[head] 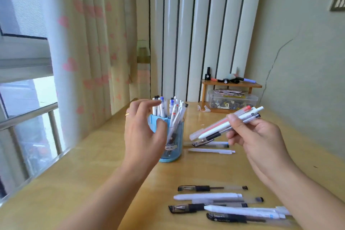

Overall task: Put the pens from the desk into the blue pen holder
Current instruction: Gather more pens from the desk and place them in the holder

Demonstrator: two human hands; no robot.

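Observation:
The blue pen holder (174, 153) stands on the wooden desk (78, 188), filled with several white and blue pens (175, 112). My left hand (143, 134) hovers just in front of and left of the holder, fingers spread, holding nothing. My right hand (259, 136) is raised to the right of the holder and grips a bundle of pens (225, 125) that point down-left toward it. Two pens (211, 147) lie on the desk under the bundle. Several more pens (224, 203) lie in a row near the front edge.
A small wooden shelf (231, 85) with markers stands in the back right corner, over a clear plastic box (233, 99) of small items. A curtain (84, 52) and a window rail (28, 115) run along the desk's left side.

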